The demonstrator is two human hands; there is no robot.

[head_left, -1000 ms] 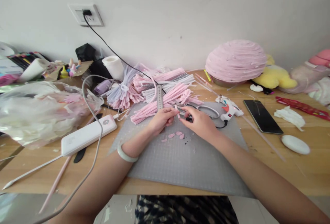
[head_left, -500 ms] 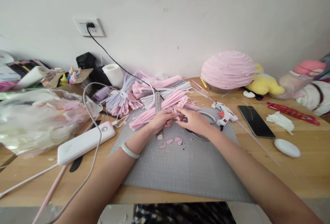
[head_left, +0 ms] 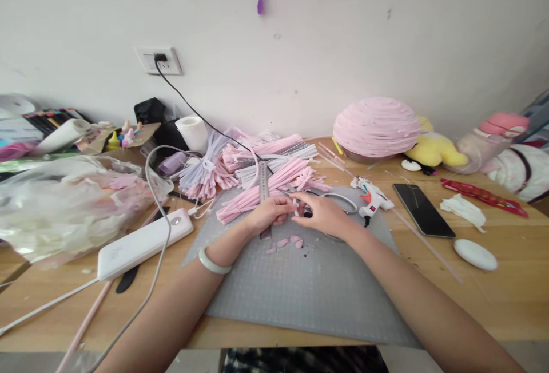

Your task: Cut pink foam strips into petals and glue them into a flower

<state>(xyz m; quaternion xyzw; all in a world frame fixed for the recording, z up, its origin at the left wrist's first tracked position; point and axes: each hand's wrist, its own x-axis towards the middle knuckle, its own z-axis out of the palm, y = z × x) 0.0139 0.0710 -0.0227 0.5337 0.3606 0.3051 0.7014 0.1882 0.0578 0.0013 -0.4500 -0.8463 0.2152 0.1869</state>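
Observation:
Over the grey cutting mat (head_left: 309, 298), my left hand (head_left: 271, 215) pinches a small pale pink piece (head_left: 295, 207), too small to tell its kind. My right hand (head_left: 323, 214) meets it from the other side, its thumb and fingertips bent around the same piece. Beneath my hands lie several small pink cut pieces (head_left: 283, 243) and dark crumbs. A metal ruler (head_left: 263, 181) lies partly under my left hand, across a bundle of pink pipe cleaners (head_left: 240, 201). Scissors (head_left: 341, 202) lie behind my right hand, partly hidden by it.
A white glue gun (head_left: 375, 200), a phone (head_left: 424, 210) and a white oval case (head_left: 475, 254) are on the right. Behind stands a pink dome (head_left: 377, 127). On the left are a white power bank (head_left: 143, 244) with a looping cable and a plastic bag (head_left: 64, 207).
The camera view has tilted slightly upward, so the scene sits lower. Both hands stay together at the small pink piece, with only slight finger movement.

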